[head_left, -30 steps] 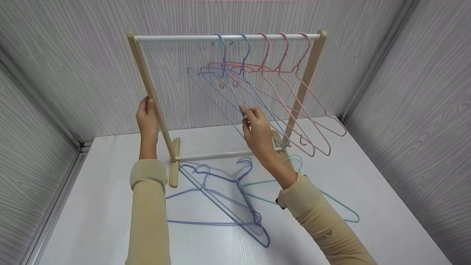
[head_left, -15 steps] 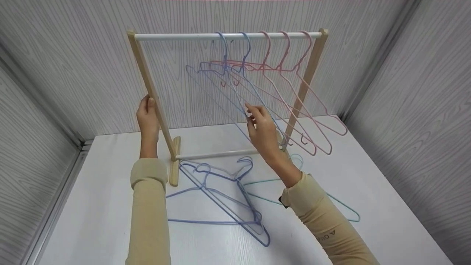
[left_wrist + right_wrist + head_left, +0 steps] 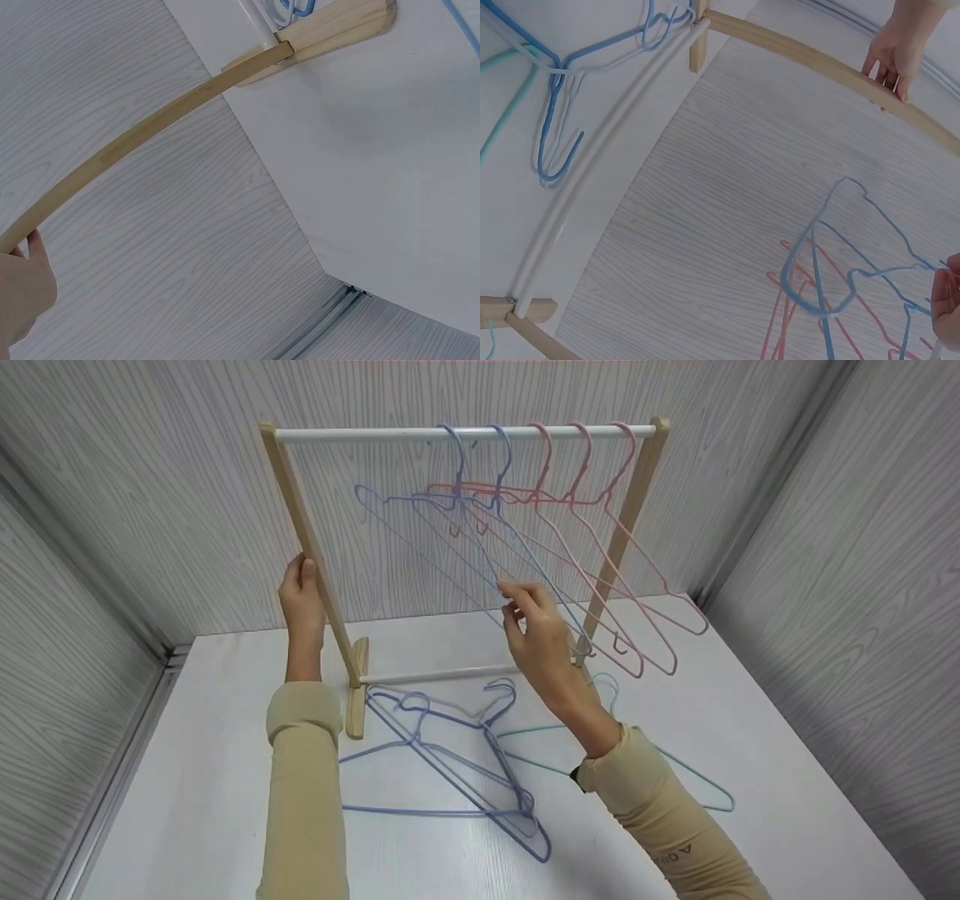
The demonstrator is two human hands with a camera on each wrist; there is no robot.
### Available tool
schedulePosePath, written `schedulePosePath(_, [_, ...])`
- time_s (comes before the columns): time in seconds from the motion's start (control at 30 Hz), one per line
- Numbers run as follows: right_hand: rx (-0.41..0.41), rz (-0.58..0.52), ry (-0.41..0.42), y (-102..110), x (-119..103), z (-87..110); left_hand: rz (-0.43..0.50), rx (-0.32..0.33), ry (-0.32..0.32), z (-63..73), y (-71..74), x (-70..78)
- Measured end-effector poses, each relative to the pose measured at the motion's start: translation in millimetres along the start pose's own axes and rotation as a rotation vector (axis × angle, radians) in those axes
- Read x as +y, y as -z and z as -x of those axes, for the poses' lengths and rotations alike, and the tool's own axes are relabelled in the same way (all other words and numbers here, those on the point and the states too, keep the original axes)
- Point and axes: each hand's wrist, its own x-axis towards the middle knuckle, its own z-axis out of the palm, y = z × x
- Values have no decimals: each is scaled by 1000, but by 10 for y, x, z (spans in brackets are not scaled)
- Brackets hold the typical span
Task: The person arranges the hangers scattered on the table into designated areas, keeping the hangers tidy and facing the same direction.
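A rack with wooden posts and a white top rail (image 3: 360, 435) carries two blue hangers and three pink ones. Around the left wooden post (image 3: 300, 514), my left hand (image 3: 300, 592) has its thumb on the front; the left wrist view shows that hand (image 3: 26, 292) at the post's edge. My right hand (image 3: 544, 637) pinches the sloping arm of the leftmost blue hanger (image 3: 484, 551) with fingertips and thumb. In the right wrist view, only part of this hand (image 3: 946, 307) shows at the right edge. The hanger's lower front corner is hidden behind the hand.
The second blue hanger (image 3: 534, 559) and pink hangers (image 3: 581, 562) hang close on the right. Overlapping blue hangers (image 3: 457, 769) lie on the white table (image 3: 202, 780), beside a teal hanger (image 3: 694, 776). The rack's white lower bar (image 3: 442, 673) runs behind them.
My right hand has shifted right and slightly down along with the leftmost blue hanger's near arm, and that hanger's far end has swung left. My left hand stays on the post.
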Motion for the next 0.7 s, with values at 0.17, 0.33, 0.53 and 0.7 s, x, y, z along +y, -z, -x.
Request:
schedulePosePath(0.17, [-8,-39,31,9,-127,80,12,-7,12,-1,6,2])
schedulePosePath(0.33, [-62,-91,59,-3,-213,217,3,-11,15,-11,1,9])
schedulePosePath(0.53, [-161,-101,79,-119,-177,480,15,5,-24,1,2,8])
schedulePosePath(0.7, [-252,-80,62,-290,-2,787,20,6,-35,12,-2,4])
